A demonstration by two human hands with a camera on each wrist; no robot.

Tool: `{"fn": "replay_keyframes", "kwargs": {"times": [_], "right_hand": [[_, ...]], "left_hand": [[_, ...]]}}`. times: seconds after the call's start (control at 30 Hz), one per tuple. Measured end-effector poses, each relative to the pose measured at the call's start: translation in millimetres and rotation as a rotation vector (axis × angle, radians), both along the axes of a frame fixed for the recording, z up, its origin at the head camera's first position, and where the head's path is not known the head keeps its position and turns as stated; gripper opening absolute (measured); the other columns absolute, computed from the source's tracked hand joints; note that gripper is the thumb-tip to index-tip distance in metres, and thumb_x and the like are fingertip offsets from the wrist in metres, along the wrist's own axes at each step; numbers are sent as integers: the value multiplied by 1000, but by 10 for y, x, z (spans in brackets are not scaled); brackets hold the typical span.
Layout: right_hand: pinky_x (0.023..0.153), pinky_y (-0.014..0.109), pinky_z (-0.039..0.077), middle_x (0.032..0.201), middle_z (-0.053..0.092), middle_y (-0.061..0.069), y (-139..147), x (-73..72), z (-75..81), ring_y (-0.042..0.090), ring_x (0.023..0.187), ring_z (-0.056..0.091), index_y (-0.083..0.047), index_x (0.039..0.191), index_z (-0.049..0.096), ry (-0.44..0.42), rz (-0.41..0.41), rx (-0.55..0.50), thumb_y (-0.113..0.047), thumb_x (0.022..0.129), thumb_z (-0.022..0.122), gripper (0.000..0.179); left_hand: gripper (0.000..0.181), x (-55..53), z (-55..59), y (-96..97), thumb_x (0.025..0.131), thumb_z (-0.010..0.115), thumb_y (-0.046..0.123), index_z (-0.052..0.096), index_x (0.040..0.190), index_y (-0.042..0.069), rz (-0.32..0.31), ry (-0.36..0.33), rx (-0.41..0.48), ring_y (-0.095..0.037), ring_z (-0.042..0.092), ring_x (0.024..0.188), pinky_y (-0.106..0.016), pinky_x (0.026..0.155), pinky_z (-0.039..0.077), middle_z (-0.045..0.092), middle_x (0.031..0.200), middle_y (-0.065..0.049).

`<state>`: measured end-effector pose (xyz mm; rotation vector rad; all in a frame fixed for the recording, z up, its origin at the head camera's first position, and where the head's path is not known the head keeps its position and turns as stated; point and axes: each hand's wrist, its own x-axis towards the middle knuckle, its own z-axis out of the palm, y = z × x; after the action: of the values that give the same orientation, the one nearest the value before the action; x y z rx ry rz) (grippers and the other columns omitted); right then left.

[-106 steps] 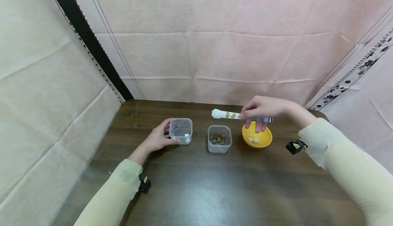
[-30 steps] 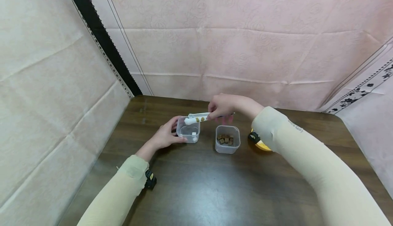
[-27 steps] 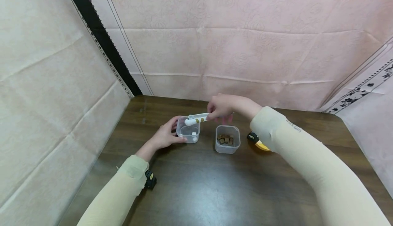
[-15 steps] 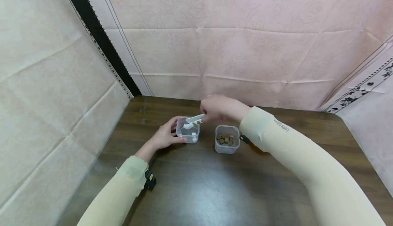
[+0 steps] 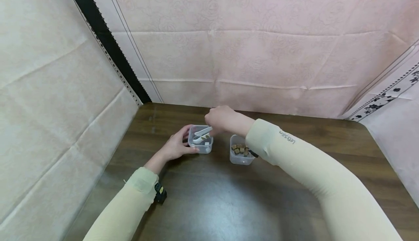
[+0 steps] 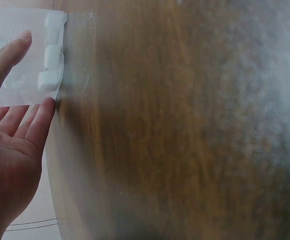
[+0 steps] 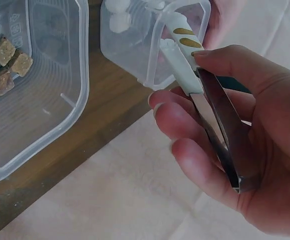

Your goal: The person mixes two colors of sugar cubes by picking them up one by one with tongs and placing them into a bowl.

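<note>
My left hand grips a clear plastic box with its thumb on the near side and fingers around the left side. White cubes lie in this box, seen through its wall in the left wrist view. In the right wrist view, my right hand holds metal tongs between thumb and fingers. Their white, gold-marked tips reach down into the box; whether a cube sits between them is hidden. A second clear box stands to the right, holding several brown cubes.
All stands on a brown wooden table. Pale patterned cloth hangs behind its back edge. The right sleeve passes partly over the second box.
My right hand has carried the tongs left from over the yellow bowl and lowered them into the left box. The right sleeve now covers the yellow bowl. My left hand keeps its grip.
</note>
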<state>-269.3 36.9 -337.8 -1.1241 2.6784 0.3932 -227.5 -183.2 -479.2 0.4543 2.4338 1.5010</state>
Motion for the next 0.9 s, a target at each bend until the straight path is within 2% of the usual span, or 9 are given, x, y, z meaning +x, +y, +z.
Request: {"fn": "replay_keyframes", "kwargs": {"times": [0.57,0.9], "right_hand": [[76,40,64,102,78,3,-106,59,-125,20,83,69,-14,107,78,65,57,2,-41,95,81,30],[77,40,64,103,77,2,-126,55,-84,18,81,67,-14,108,78,41,40,15,-40,95,80,29]], "left_hand": [[90,-4,-11,-11,89,90,14,37,161,14,-8,-3,5,-36,48,149,-52,113,51,48,160,-17],[89,-16,-27,-12,89,90,15,37,161,13,-9,4,0,-36,49,148,-52,112,51,48,159,-16]]}}
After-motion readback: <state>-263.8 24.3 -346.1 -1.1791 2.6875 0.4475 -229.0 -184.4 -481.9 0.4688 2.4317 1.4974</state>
